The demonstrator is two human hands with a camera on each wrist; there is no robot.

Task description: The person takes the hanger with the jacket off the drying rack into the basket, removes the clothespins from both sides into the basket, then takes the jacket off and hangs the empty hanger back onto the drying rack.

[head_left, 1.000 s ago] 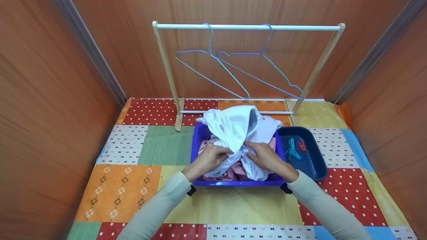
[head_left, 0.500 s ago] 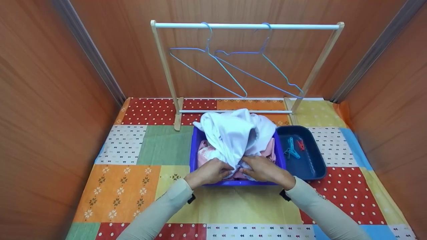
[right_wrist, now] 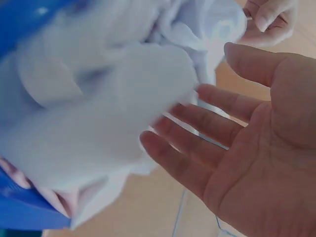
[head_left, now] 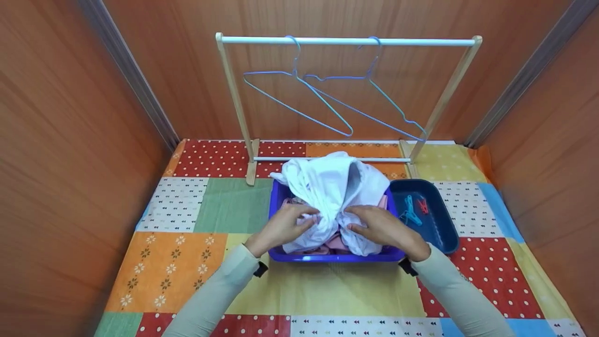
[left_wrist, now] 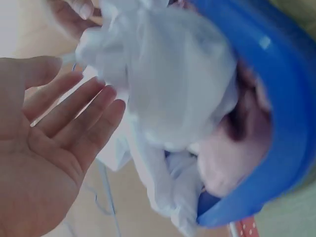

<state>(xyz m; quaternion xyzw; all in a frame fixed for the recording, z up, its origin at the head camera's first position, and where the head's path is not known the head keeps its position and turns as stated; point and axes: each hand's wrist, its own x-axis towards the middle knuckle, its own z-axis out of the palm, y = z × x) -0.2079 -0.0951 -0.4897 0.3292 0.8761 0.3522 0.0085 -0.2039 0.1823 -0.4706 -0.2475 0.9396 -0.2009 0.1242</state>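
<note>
A white garment (head_left: 323,180) lies bunched on top of a purple basket (head_left: 299,257), its gathered folds coming together in the middle. To the left of those folds is my left hand (head_left: 284,225), its fingers extended and the tips at the cloth. My right hand (head_left: 381,227) mirrors it on the other side. Both wrist views show an exposed palm with fairly straight fingers: the left palm (left_wrist: 54,133) and the right palm (right_wrist: 256,143) grip nothing. Pink cloth (left_wrist: 237,143) shows beneath the white garment. How far the fingertips touch the fabric is partly blurred.
Behind the basket stands a rack (head_left: 337,41) with two wire hangers (head_left: 323,96) (head_left: 398,105). A dark tray (head_left: 437,234) to the right holds blue clothespins (head_left: 411,210) and a red clothespin (head_left: 422,206). Wooden panels (head_left: 70,164) enclose the patchwork cloth (head_left: 178,267).
My hands pressed down low among the folds half a second ago; now they are higher and farther apart, fingers extended. The white garment stays bunched on the basket.
</note>
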